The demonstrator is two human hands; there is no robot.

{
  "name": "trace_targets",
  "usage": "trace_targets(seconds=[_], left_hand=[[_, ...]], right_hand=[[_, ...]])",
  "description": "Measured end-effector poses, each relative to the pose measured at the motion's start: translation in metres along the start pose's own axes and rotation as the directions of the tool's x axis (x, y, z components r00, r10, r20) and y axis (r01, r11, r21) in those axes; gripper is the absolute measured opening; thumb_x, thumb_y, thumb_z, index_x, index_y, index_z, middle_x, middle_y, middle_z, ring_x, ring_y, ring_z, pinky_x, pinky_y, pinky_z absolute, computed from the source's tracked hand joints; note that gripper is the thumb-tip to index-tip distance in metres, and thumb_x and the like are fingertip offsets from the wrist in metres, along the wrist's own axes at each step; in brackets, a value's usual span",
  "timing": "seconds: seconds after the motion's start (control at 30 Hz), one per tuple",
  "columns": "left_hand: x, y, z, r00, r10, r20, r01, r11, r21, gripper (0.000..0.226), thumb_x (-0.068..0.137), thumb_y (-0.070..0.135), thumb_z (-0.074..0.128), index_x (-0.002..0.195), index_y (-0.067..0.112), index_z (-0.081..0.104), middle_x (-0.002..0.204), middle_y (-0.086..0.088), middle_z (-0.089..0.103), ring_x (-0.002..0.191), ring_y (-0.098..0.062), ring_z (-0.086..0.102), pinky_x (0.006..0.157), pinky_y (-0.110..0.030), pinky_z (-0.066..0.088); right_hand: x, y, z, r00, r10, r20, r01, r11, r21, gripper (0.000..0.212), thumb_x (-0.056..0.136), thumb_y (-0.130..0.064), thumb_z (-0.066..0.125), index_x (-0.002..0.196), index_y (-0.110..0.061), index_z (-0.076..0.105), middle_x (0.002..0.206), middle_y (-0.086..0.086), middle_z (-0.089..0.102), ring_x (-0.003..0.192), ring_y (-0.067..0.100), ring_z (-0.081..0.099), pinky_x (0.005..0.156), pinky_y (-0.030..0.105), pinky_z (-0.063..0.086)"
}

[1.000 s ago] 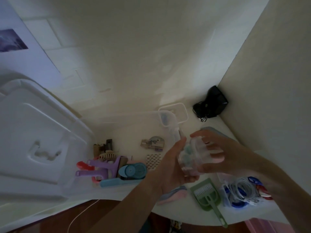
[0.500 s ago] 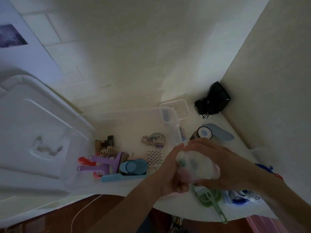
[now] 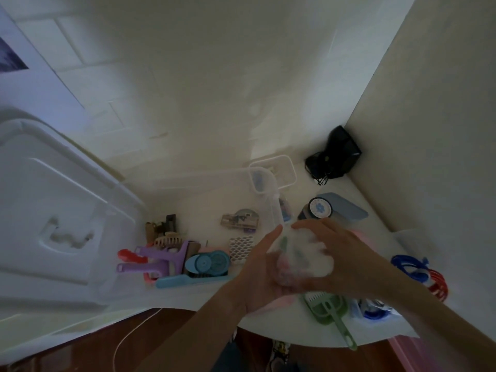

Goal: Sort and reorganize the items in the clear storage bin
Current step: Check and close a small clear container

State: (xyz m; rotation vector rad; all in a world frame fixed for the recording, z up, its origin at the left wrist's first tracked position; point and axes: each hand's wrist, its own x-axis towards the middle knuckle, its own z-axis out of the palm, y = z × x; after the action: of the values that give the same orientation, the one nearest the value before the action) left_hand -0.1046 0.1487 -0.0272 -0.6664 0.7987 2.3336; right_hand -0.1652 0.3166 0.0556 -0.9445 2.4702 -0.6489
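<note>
Both hands grip one small clear bag of mixed bits: left hand cups beneath, right hand wraps over, likely bundling it. Bag above green scoop; counter beyond scoop.

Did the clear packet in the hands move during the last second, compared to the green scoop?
Yes. The clear packet, gripped by the left hand and the right hand, came down toward the green scoop and now hides its upper edge.
</note>
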Motion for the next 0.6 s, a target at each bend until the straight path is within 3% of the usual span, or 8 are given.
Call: trace_targets(seconds=[0.03, 0.1, 0.17, 0.23, 0.37, 0.47, 0.53, 0.6], left_hand=[[-0.002, 0.000, 0.001, 0.997, 0.013, 0.075, -0.012, 1.000, -0.019, 0.072, 0.079, 0.060, 0.070, 0.125, 0.006, 0.062, 0.120, -0.017, 0.066, 0.108, -0.035, 0.063, 0.090, -0.046, 0.049], [-0.005, -0.002, 0.007, 0.986, 0.041, 0.161, -0.042, 0.999, 0.002, 0.060, 0.087, 0.047, 0.059, 0.126, 0.002, 0.054, 0.099, -0.018, 0.067, 0.094, -0.034, 0.062, 0.082, -0.042, 0.048], [-0.005, -0.002, 0.015, 0.986, 0.065, 0.156, -0.071, 0.997, 0.035, 0.049, 0.089, 0.042, 0.053, 0.118, 0.003, 0.057, 0.073, -0.009, 0.064, 0.074, -0.030, 0.057, 0.067, -0.035, 0.045], [-0.001, -0.002, 0.022, 0.992, 0.072, 0.108, -0.081, 0.993, 0.088, 0.048, 0.088, 0.048, 0.056, 0.113, 0.007, 0.062, 0.073, -0.008, 0.061, 0.067, -0.028, 0.052, 0.061, -0.034, 0.042], [0.011, -0.009, 0.037, 0.998, 0.053, 0.037, -0.058, 0.985, 0.161, 0.071, 0.086, 0.075, 0.049, 0.114, 0.013, 0.070, 0.083, -0.012, 0.064, 0.059, -0.020, 0.053, 0.054, -0.029, 0.041], [0.014, -0.007, 0.042, 0.985, -0.161, -0.062, 0.172, 0.932, 0.320, 0.086, 0.087, 0.079, 0.033, 0.107, 0.002, 0.065, 0.070, -0.015, 0.067, 0.051, -0.021, 0.059, 0.047, -0.025, 0.046], [0.012, -0.003, 0.049, 0.948, -0.319, -0.015, 0.294, 0.855, 0.426, 0.072, 0.090, 0.070, 0.041, 0.105, 0.003, 0.063, 0.081, -0.016, 0.069, 0.063, -0.024, 0.065, 0.056, -0.030, 0.056], [0.014, -0.005, 0.053, 0.950, -0.308, 0.043, 0.248, 0.835, 0.490, 0.031, 0.101, 0.038, 0.050, 0.103, 0.011, 0.066, 0.096, -0.015, 0.070, 0.080, -0.028, 0.068, 0.073, -0.038, 0.060]], right_hand=[[0.000, 0.003, -0.001, 0.998, 0.046, -0.039, -0.043, 0.997, 0.065, 0.093, 0.054, -0.075, 0.079, 0.132, -0.055, 0.033, 0.122, -0.027, 0.040, 0.106, -0.005, 0.049, 0.088, 0.019, 0.050], [-0.002, 0.008, -0.002, 0.987, 0.137, -0.082, -0.124, 0.982, 0.145, 0.095, 0.050, -0.079, 0.078, 0.131, -0.057, 0.034, 0.122, -0.027, 0.044, 0.106, 0.000, 0.054, 0.086, 0.029, 0.056], [-0.004, 0.013, -0.005, 0.981, 0.173, -0.091, -0.158, 0.975, 0.157, 0.098, 0.049, -0.081, 0.077, 0.133, -0.053, 0.035, 0.123, -0.025, 0.047, 0.107, 0.002, 0.055, 0.086, 0.030, 0.056], [-0.008, 0.019, -0.008, 0.982, 0.163, -0.098, -0.145, 0.975, 0.170, 0.099, 0.050, -0.083, 0.073, 0.135, -0.049, 0.036, 0.122, -0.022, 0.049, 0.109, 0.004, 0.054, 0.084, 0.028, 0.057], [-0.020, 0.026, -0.017, 0.995, 0.035, -0.092, -0.033, 0.999, 0.025, 0.098, 0.057, -0.075, 0.075, 0.140, -0.052, 0.029, 0.131, -0.022, 0.041, 0.113, -0.005, 0.046, 0.092, 0.022, 0.049], [-0.031, 0.032, -0.020, 0.993, -0.117, 0.012, 0.117, 0.989, -0.094, 0.096, 0.067, -0.061, 0.078, 0.147, -0.042, 0.028, 0.142, -0.018, 0.034, 0.124, -0.004, 0.041, 0.099, 0.021, 0.046], [-0.040, 0.041, -0.025, 0.978, -0.189, 0.088, 0.200, 0.971, -0.131, 0.093, 0.071, -0.059, 0.077, 0.148, -0.032, 0.033, 0.146, -0.013, 0.036, 0.130, 0.001, 0.041, 0.103, 0.018, 0.042], [-0.046, 0.050, -0.031, 0.968, -0.220, 0.118, 0.234, 0.964, -0.124, 0.091, 0.071, -0.061, 0.077, 0.147, -0.028, 0.038, 0.146, -0.013, 0.039, 0.130, 0.001, 0.041, 0.104, 0.010, 0.035]])
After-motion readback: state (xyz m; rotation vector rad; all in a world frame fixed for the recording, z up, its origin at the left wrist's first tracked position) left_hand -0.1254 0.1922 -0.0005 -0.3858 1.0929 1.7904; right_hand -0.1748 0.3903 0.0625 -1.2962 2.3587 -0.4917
